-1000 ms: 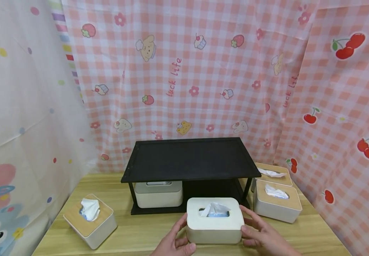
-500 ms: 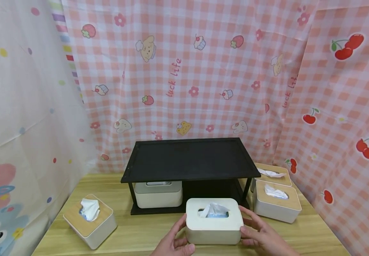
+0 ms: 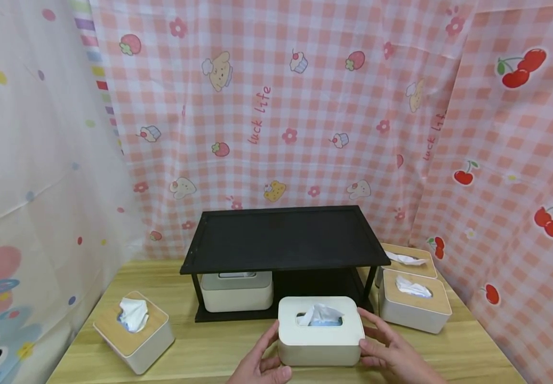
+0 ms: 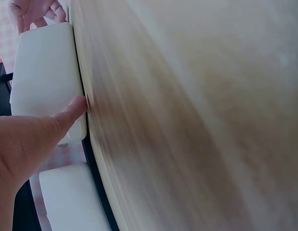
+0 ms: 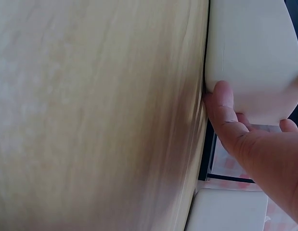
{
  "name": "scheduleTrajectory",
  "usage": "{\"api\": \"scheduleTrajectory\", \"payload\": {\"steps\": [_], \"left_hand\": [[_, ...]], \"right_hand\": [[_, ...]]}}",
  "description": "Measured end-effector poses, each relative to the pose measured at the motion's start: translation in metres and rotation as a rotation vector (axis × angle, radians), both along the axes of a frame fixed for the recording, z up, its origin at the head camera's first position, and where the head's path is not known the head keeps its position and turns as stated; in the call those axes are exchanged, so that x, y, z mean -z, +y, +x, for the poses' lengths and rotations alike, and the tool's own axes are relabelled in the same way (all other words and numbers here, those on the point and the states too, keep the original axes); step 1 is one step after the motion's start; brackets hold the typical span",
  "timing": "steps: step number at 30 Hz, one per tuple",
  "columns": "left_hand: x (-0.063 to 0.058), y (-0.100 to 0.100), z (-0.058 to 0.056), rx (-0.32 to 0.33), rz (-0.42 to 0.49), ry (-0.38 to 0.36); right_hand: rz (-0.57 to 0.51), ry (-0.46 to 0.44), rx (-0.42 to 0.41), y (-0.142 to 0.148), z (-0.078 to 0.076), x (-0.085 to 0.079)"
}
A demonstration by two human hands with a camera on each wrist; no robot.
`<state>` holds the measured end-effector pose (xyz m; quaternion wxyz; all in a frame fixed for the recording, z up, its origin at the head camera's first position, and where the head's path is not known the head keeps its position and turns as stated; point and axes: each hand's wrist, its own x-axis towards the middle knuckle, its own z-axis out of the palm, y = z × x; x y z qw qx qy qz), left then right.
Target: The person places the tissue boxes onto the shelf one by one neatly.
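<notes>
A white tissue box (image 3: 321, 352), with a tissue poking out of its oval slot, sits on the wooden table in front of the black rack (image 3: 286, 240). My left hand (image 3: 263, 360) grips its left end, the thumb lying at the lower front edge in the left wrist view. At the opposite end my right hand (image 3: 390, 349) holds the box, thumb at the front corner and fingers along the side. The right wrist view shows that thumb (image 5: 223, 94) low against the white wall.
Inside the rack's lower level, at left, stands a grey-lidded tissue box (image 3: 238, 296). A wood-topped tissue box (image 3: 134, 333) is angled at the left. Two more, a front box (image 3: 415, 304) and a back box (image 3: 417, 256), stand right of the rack. Curtains (image 3: 281, 106) surround the table.
</notes>
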<state>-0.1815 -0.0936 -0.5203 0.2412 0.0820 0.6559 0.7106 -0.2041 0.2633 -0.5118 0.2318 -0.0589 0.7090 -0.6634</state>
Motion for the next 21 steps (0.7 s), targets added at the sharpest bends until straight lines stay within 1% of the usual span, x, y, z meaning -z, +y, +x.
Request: {"api": "scheduleTrajectory", "payload": {"steps": [6, 15, 21], "left_hand": [[0.0002, -0.0004, 0.0004, 0.003, 0.027, 0.005], [-0.0008, -0.0001, -0.0033, -0.005, -0.015, 0.016], [-0.005, 0.0002, -0.0028, 0.001, -0.026, 0.058]], "right_hand": [[0.011, 0.023, 0.018, -0.0019, 0.0016, -0.0011], [0.036, 0.031, 0.038, -0.0038, 0.0005, -0.0018], [0.022, 0.052, 0.046, -0.0052, 0.0016, -0.002]]}}
